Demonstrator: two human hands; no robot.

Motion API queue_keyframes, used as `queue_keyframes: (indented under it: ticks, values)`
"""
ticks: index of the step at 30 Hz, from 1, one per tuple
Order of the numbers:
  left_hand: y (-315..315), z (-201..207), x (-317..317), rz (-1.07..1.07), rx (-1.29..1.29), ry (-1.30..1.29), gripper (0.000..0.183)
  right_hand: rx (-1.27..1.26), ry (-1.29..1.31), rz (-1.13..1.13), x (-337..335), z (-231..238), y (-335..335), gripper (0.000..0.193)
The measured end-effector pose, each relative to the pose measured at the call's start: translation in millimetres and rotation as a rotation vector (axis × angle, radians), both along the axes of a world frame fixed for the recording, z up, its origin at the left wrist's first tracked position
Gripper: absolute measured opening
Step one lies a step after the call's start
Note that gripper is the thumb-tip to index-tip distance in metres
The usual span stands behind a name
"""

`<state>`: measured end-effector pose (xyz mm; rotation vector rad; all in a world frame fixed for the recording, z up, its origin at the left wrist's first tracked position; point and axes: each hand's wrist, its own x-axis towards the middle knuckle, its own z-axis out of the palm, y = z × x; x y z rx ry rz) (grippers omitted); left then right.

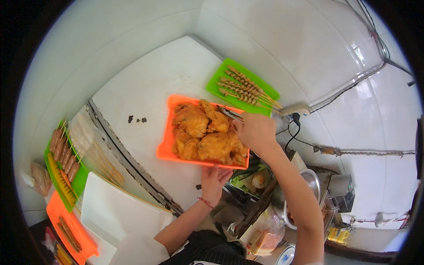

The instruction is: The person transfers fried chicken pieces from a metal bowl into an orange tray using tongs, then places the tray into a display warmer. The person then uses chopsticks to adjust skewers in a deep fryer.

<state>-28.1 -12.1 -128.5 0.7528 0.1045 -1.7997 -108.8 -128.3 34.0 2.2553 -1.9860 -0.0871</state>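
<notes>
Over the white worktop (pixel 132 97), my right hand (pixel 259 132) is closed round metal tongs (pixel 230 114) at the orange tray (pixel 164 152) heaped with golden fried pieces (pixel 194 121); my left hand (pixel 213 183) touches its near rim, gripping or not I cannot tell. Pieces could tumble off if the tongs push them while my left support slips. Just beyond, a green tray (pixel 215 81) holds skewers (pixel 243 88).

Golden-orange coated pieces (pixel 221 145) that look like fried chicken lie heaped in a bright orange rectangular tray (pixel 165 151), sitting slightly askew over there, with metal tongs (pixel 231 114) slanting over the far right.
</notes>
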Motion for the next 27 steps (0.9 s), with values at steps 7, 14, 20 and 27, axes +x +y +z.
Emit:
queue_keyframes:
  ticks: [7, 14, 20, 27]
  values:
    - [4, -14, -1, 0.051, -0.02, 0.018, 0.027, 0.056, 0.034, -0.006, 9, -9, 9, 0.018]
    - [-1, -16, 5, -0.088, -0.231, -0.066, 0.03, -0.115, -0.186, -0.192, -18, 18, 63, 0.022]
    - [-3, -11, 6, -0.111, -0.21, -0.127, 0.034, -0.508, -0.083, -0.611, -172, 76, 227, 0.039]
    - [-5, -9, 6, -0.156, -0.221, -0.219, 0.034, 0.035, -0.99, -1.323, -299, -9, 318, 0.048]
